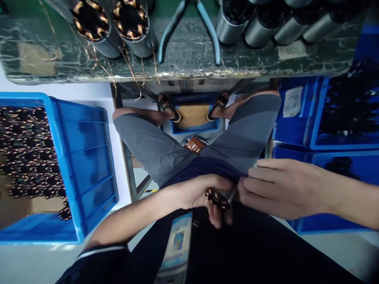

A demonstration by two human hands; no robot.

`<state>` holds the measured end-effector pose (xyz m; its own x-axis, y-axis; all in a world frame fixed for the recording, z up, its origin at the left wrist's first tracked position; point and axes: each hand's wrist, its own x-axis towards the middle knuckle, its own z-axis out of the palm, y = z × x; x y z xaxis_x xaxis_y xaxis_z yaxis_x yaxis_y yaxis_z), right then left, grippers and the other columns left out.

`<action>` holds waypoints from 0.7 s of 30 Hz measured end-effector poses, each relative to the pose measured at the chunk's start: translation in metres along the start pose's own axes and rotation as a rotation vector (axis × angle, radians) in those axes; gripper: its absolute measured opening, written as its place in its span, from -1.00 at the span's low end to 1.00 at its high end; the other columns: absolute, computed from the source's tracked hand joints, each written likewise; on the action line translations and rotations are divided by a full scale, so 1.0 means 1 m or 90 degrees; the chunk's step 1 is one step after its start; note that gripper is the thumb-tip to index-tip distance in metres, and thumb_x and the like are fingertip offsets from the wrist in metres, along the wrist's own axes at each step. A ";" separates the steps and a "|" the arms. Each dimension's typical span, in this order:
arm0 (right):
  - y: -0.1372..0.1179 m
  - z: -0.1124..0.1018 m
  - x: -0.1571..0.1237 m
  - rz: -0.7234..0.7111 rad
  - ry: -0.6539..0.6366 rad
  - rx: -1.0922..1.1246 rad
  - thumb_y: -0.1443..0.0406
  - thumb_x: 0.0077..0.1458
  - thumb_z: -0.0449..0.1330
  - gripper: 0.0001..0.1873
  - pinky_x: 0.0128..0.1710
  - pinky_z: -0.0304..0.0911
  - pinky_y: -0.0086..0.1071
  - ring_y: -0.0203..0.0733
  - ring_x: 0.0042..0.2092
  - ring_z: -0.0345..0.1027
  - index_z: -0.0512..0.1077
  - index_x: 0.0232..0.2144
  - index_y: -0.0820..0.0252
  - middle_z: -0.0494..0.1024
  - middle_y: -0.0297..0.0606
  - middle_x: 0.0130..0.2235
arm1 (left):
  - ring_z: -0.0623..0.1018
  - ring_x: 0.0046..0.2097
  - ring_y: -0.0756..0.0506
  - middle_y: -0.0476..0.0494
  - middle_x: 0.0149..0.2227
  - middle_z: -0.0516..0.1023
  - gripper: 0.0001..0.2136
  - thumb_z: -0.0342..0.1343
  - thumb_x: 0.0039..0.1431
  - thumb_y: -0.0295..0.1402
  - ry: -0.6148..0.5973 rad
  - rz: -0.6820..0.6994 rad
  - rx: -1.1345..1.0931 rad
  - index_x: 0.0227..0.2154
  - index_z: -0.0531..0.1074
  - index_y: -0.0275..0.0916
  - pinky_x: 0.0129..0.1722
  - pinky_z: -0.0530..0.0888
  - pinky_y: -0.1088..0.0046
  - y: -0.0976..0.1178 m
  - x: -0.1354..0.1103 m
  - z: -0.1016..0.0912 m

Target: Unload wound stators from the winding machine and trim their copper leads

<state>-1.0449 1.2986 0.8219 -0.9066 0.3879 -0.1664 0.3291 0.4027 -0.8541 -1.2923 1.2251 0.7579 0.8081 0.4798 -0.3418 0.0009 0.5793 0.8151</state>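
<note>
I look straight down at my lap. My left hand [204,195] is curled round a small motor stator [217,198], a dark cylinder with copper windings at its end. My right hand [274,189] is closed at the other end of the same stator, fingers pinched together against it; what the fingertips grip is hidden. Both hands hover over my dark shirt, above my grey shorts [156,146].
A worn green bench [189,59] holds several wound stators [91,19], several metal cylinders [260,27] and blue-handled pliers [189,27]. A blue crate [79,157] of stators stands left, blue bins [325,114] right. A blue tray [194,116] lies between my sandalled feet.
</note>
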 end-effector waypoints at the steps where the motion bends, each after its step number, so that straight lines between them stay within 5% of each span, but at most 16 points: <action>1: 0.001 -0.009 0.000 -0.045 0.013 -0.090 0.35 0.52 0.13 -0.73 -0.40 0.11 -0.21 -0.15 -0.37 0.23 0.53 -0.26 -0.01 0.47 -0.36 -0.39 | 0.72 -0.42 -0.15 -0.24 -0.32 0.72 -0.53 -0.10 0.61 0.00 -0.014 -0.012 -0.015 -0.08 0.53 -0.29 -0.38 0.64 0.35 0.005 -0.001 0.001; 3: 0.002 -0.024 -0.001 -0.073 0.046 -0.219 0.37 0.54 0.10 -0.71 -0.36 0.13 -0.19 -0.13 -0.34 0.25 0.59 -0.20 0.00 0.48 -0.36 -0.39 | 0.76 -0.28 -0.15 -0.23 -0.19 0.75 -0.66 0.06 0.56 -0.08 0.088 0.025 0.086 0.10 0.49 -0.25 -0.26 0.69 0.33 0.017 -0.005 -0.003; 5: 0.002 -0.034 -0.002 0.007 0.074 -0.168 0.23 0.51 0.26 -0.89 -0.29 0.25 -0.23 -0.13 -0.24 0.39 0.62 -0.10 0.01 0.56 -0.33 -0.31 | 0.76 -0.03 -0.18 -0.23 0.03 0.74 -0.59 0.27 0.43 -0.26 0.228 0.140 0.343 0.27 0.41 -0.15 -0.05 0.72 0.29 0.030 -0.009 -0.012; 8: 0.002 -0.039 -0.001 0.206 -0.005 0.227 0.02 0.32 0.49 -0.68 -0.22 0.43 -0.27 -0.09 -0.13 0.56 0.64 -0.02 0.01 0.69 -0.27 -0.12 | 0.69 0.14 -0.21 -0.25 0.18 0.69 -0.69 0.22 0.46 -0.41 0.255 0.369 0.709 0.20 0.48 -0.11 0.05 0.70 0.28 0.046 -0.011 -0.028; 12: 0.002 -0.024 0.001 0.323 -0.189 0.662 0.00 0.51 0.28 -0.63 -0.40 0.36 -0.35 -0.24 -0.39 0.48 0.56 -0.25 0.12 0.61 -0.33 -0.36 | 0.72 0.11 -0.13 -0.02 0.12 0.72 -0.75 0.29 0.41 -0.47 0.177 0.534 0.845 0.01 0.56 0.06 0.04 0.69 0.36 0.063 -0.009 -0.038; 14: 0.000 -0.016 0.002 0.310 -0.158 0.653 0.02 0.50 0.28 -0.64 -0.42 0.32 -0.37 -0.27 -0.41 0.40 0.49 -0.28 0.12 0.53 -0.40 -0.41 | 0.73 0.06 -0.11 0.07 0.10 0.73 -0.74 0.35 0.35 -0.43 0.138 0.468 0.769 -0.04 0.59 0.12 0.12 0.70 0.30 0.069 -0.008 -0.037; 17: -0.005 -0.018 0.005 0.208 0.000 0.316 0.17 0.47 0.30 -0.69 -0.44 0.16 -0.37 -0.31 -0.41 0.23 0.41 -0.36 0.09 0.40 -0.43 -0.41 | 0.75 -0.12 -0.14 -0.06 -0.09 0.75 -0.86 0.37 0.39 -0.20 0.176 0.220 0.491 -0.07 0.61 -0.04 0.02 0.74 0.25 0.071 -0.007 -0.030; 21: -0.010 -0.037 0.009 0.000 0.105 -0.097 0.35 0.42 0.27 -0.61 -0.41 0.07 -0.23 -0.23 -0.43 0.04 0.31 -0.48 0.05 0.24 -0.42 -0.50 | 0.70 -0.41 -0.12 -0.16 -0.37 0.68 -0.55 -0.10 0.67 -0.02 0.027 -0.008 0.137 -0.15 0.53 -0.24 -0.37 0.65 0.39 0.067 -0.007 -0.022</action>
<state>-1.0468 1.3291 0.8468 -0.8550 0.5133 -0.0736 0.3772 0.5183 -0.7675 -1.3113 1.2749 0.8047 0.7818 0.5031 -0.3682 0.1403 0.4336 0.8901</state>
